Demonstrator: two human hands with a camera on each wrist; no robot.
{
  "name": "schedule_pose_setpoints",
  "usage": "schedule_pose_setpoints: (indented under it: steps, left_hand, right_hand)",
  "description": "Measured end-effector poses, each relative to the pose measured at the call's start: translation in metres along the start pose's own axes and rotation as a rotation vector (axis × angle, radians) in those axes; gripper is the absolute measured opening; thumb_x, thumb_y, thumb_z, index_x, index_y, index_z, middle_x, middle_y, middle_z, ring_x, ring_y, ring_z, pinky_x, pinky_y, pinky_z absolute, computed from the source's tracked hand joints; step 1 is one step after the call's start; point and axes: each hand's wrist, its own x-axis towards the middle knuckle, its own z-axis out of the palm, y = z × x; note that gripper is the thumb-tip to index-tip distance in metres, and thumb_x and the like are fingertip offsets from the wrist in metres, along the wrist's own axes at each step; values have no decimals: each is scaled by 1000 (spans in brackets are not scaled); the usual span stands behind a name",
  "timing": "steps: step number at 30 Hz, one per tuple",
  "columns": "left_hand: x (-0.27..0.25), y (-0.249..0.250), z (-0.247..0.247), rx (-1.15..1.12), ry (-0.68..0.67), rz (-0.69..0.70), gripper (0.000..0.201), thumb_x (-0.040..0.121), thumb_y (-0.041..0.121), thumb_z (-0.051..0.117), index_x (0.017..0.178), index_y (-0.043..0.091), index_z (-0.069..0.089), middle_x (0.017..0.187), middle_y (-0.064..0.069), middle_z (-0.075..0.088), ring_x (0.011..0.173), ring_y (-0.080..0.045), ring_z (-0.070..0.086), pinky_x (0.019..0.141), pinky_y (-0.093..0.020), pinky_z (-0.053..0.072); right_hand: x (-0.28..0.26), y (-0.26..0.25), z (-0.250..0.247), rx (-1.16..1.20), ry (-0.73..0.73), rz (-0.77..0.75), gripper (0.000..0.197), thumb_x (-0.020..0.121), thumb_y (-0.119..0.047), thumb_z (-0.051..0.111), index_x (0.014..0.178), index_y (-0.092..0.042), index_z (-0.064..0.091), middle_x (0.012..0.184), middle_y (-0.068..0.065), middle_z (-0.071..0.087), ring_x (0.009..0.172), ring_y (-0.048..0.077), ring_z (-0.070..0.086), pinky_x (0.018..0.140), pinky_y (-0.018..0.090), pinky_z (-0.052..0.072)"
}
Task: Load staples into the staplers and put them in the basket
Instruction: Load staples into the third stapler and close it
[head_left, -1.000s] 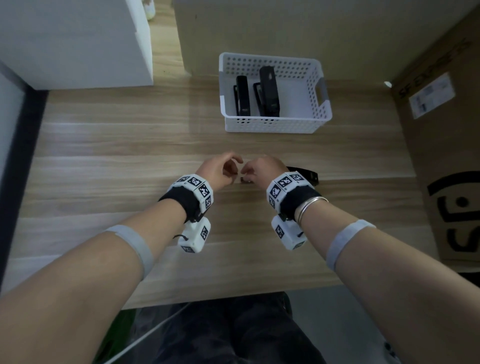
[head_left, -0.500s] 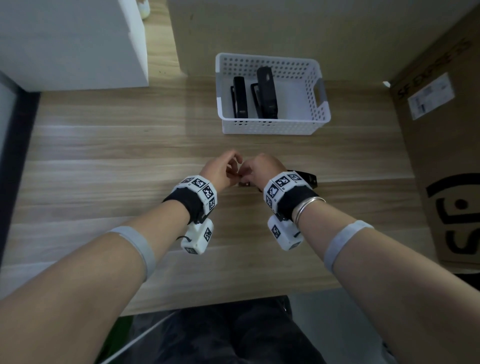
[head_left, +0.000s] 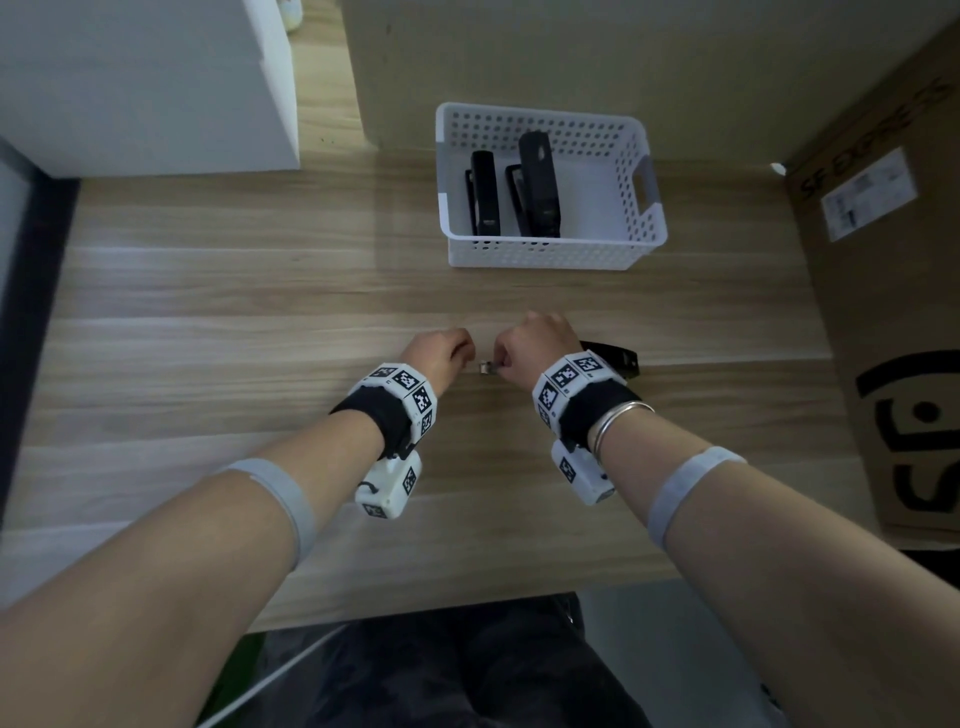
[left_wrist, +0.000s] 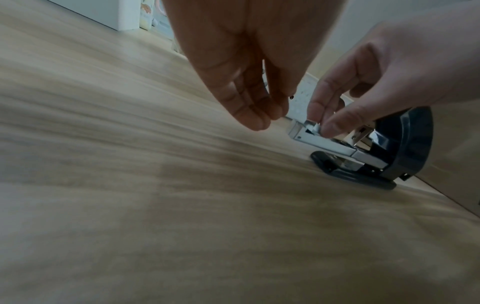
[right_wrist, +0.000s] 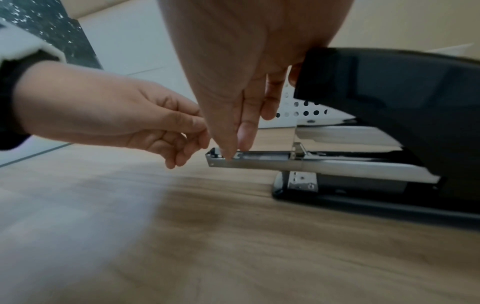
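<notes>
Here, at the middle of the head view, both hands meet over the wooden desk. The right hand pinches a short strip of staples between thumb and forefinger, its tips set down into the front end of the metal staple tray of an open stapler. The stapler's black base lies flat on the desk, its tray reaches out level toward the left of the right wrist view, and its black top is swung up and back. In the head view only the tray tip and a bit of the black top show past the right wrist.

The left hand hangs just left of the tray tip, fingers loosely curled with the tips drawn together, holding nothing that can be made out; it does not touch the tray.

Toward the upper middle of the head view stands a white perforated basket, well apart from the hands. Two black staplers lie in its left half, side by side: a smaller one on the left and a larger one on the right.

A cardboard box fills the right edge of the frame, and a white cabinet the upper left.
</notes>
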Motion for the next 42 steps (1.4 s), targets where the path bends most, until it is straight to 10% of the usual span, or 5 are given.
schedule_pose_setpoints:
  steps: [23, 32, 42]
  left_hand:
    - [-2, 11, 5, 207, -246, -100, 35, 97, 21, 32, 103, 2, 62, 108, -23, 65, 100, -34, 59, 85, -37, 47]
    - [7, 23, 11, 240, -347, -49, 26, 94, 14, 32, 84, 6, 55, 82, -13, 54, 76, -22, 47, 68, -30, 35]
    - [25, 56, 43, 301, -377, -16, 32, 97, 14, 32, 105, -1, 59, 111, -22, 65, 99, -33, 59, 85, -36, 46]
  right_hand:
    - [6, 22, -16, -106, -71, 155, 23, 95, -35, 50, 106, -24, 67, 114, 1, 65, 124, 25, 45, 102, 45, 28]
    - [-38, 92, -16, -131, -315, 283, 27, 79, -9, 63, 105, -11, 64, 93, 9, 64, 89, 26, 64, 85, 37, 53]
    - [-21, 104, 2, -34, -325, 278, 19, 83, -1, 59, 99, 0, 70, 94, 15, 68, 73, 26, 57, 70, 28, 47]
